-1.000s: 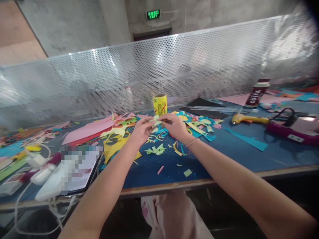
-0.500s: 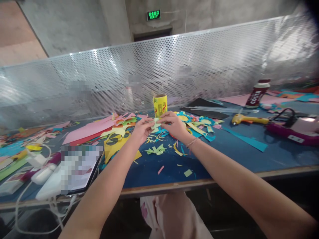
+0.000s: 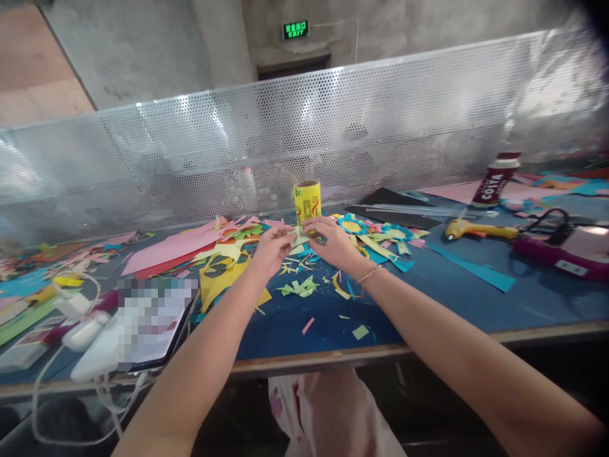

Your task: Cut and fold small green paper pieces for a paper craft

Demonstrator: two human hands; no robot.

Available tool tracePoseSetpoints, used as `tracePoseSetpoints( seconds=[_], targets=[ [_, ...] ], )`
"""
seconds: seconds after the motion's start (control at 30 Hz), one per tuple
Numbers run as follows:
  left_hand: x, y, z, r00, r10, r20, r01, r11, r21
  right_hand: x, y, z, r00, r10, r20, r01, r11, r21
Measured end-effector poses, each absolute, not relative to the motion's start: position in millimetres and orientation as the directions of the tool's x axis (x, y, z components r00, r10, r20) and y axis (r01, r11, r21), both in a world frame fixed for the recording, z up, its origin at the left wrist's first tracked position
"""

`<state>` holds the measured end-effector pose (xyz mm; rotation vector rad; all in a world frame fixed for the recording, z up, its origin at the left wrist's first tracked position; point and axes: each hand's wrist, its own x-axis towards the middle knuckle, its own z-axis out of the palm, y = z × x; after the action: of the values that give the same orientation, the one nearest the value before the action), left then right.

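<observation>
Both my hands meet above the blue table (image 3: 428, 298), just in front of a yellow can (image 3: 307, 201). My left hand (image 3: 271, 249) and my right hand (image 3: 333, 242) each pinch an end of a small pale green paper piece (image 3: 299, 238), fingers closed on it. Below them lie green paper cuttings (image 3: 299, 287) and thin yellow scraps. A yellow sheet with cut-out holes (image 3: 223, 274) lies left of my left wrist.
Pink and red paper sheets (image 3: 166, 251) lie at the left, a tablet (image 3: 147, 324) and white cables at the near left edge. A yellow glue gun (image 3: 476, 230), a Costa bottle (image 3: 495, 179) and a magenta device (image 3: 566, 249) stand at the right. A perforated metal screen (image 3: 304, 139) backs the table.
My hands have shifted slightly closer together around the green paper piece, and the view has moved a little. Nothing else on the table has moved.
</observation>
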<state>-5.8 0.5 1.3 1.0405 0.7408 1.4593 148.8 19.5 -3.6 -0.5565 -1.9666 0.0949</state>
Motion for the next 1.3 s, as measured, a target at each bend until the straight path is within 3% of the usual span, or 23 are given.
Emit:
tracePoseSetpoints(
  seconds=[0.23, 0.4, 1.3],
  targets=[
    [-5, -4, 7, 0.056, 0.979, 0.194, -0.438, -0.150, 0.886, 149, 21, -4, -0.357, 0.413, 0.838, 0.304, 0.900, -0.314],
    [-6, -7, 9, 0.081, 0.981, 0.179, -0.433, -0.127, 0.892, 149, 21, -3, -0.315, 0.481, 0.818, 0.231, 0.875, -0.426],
    [-3, -9, 7, 0.111, 0.965, 0.236, -0.387, -0.177, 0.905, 147, 22, -5, -0.217, 0.597, 0.772, 0.218, 0.801, -0.558]
  ],
)
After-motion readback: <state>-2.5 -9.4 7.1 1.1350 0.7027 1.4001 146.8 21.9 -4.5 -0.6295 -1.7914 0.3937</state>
